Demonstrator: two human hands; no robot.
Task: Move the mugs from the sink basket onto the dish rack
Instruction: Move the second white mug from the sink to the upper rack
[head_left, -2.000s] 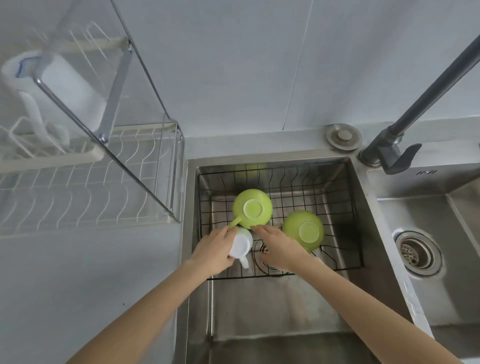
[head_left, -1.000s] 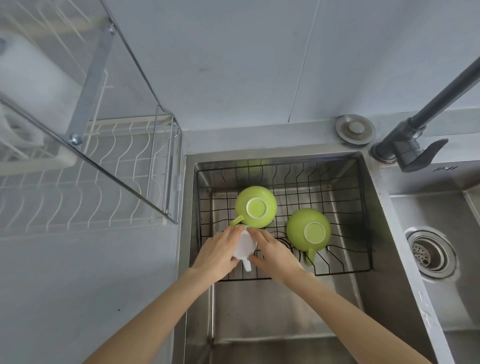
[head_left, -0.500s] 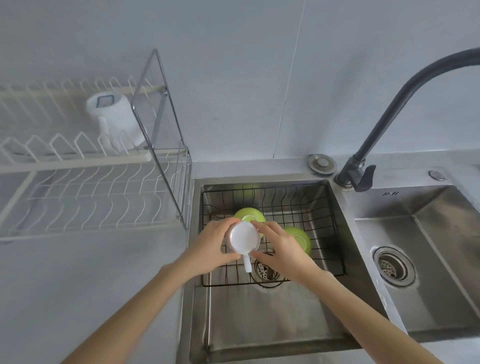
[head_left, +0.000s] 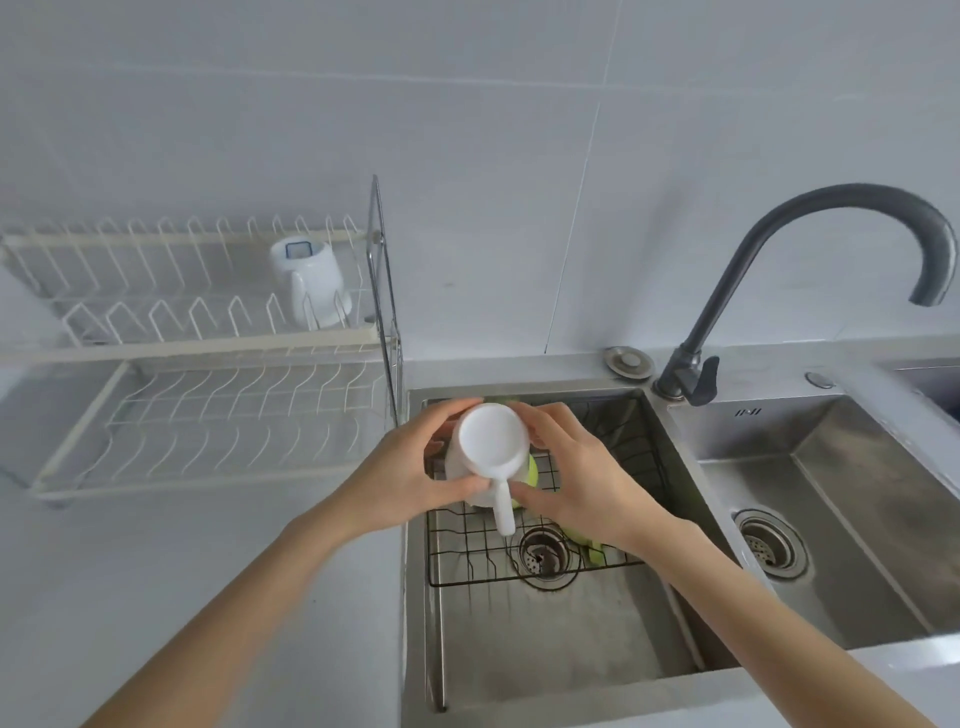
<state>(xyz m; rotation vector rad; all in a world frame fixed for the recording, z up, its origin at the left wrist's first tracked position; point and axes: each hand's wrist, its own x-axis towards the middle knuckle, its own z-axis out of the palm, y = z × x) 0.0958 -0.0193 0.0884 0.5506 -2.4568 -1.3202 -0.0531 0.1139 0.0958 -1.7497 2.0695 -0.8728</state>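
Note:
A white mug (head_left: 491, 447) is held upside down above the left sink, base toward me, handle pointing down toward me. My left hand (head_left: 410, 475) grips its left side and my right hand (head_left: 576, 480) its right side. Beneath them lies the black wire sink basket (head_left: 628, 452). Two green mugs sit in it, mostly hidden; slivers of green mug (head_left: 532, 470) and green mug (head_left: 595, 553) show past my hands. The white two-tier dish rack (head_left: 208, 415) stands on the counter to the left, with another white mug (head_left: 311, 283) upside down on its upper tier.
A dark curved faucet (head_left: 779, 249) rises behind the divider between the two sink bowls. The right bowl has a drain (head_left: 769, 543). A round metal cap (head_left: 627, 361) sits on the sink rim. The rack's chrome side frame (head_left: 384, 291) stands upright by the sink's left edge.
Both hands have closed on the white mug and lifted it out of the basket, up above the sink. The camera has tilted up, showing the rack's upper tier and the whole faucet.

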